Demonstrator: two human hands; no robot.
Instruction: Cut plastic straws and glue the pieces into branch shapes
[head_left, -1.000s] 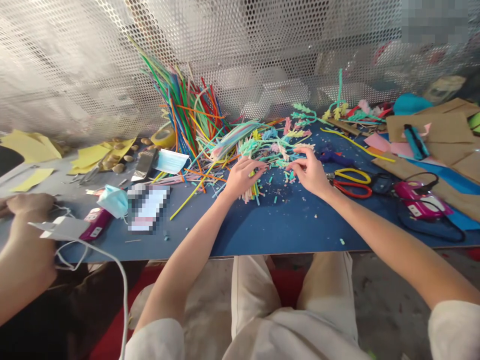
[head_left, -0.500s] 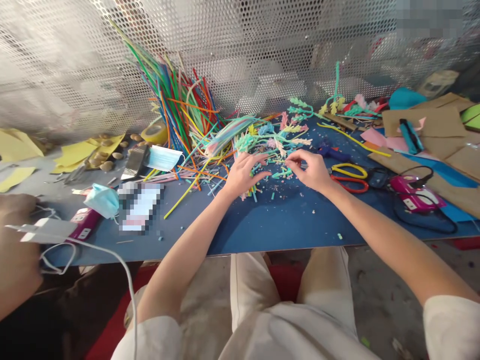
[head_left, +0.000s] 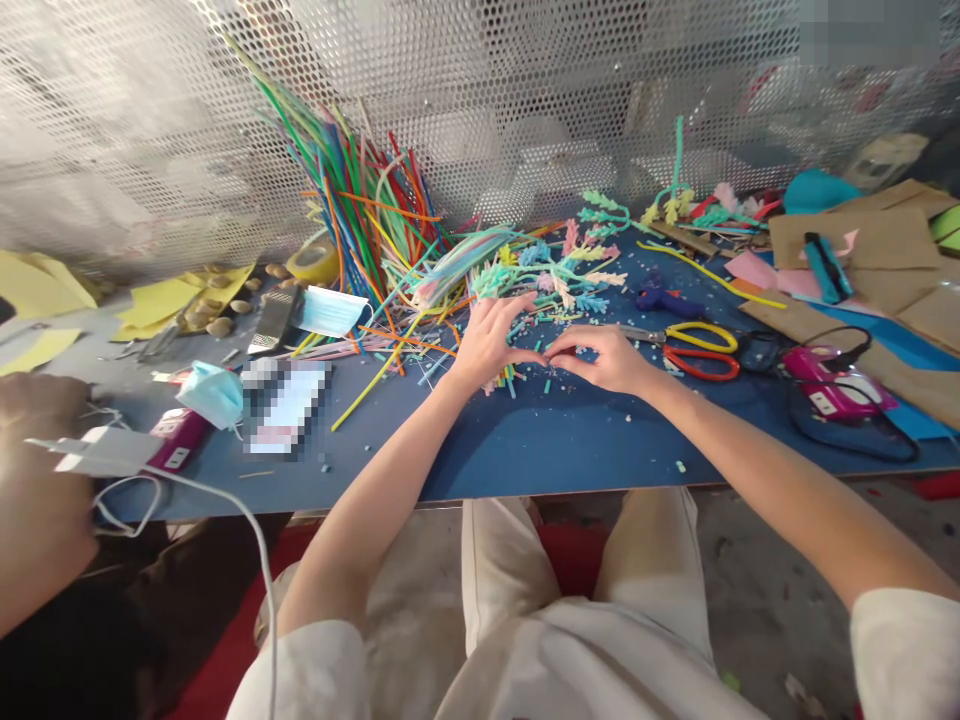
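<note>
Blue tbl (head_left: 540, 455) | L hand (head_left: 489, 342) part-open | R hand (head_left: 609, 360) pinched, contents unclear | tips now meet, prev apart

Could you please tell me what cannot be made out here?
All in the head view:
Anything between the fingertips of the left hand and right hand: too small.
Phone screen: pixelated.
Whatever lies behind the perforated panel: veiled by its mesh.
Co-worker's hand: blurred, at the left edge.

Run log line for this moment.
right hand: pinched, contents unclear | left hand: open, thumb near right fingertips | nearby: pastel fuzzy sprigs, yellow-and-red-handled metal scissors
</note>
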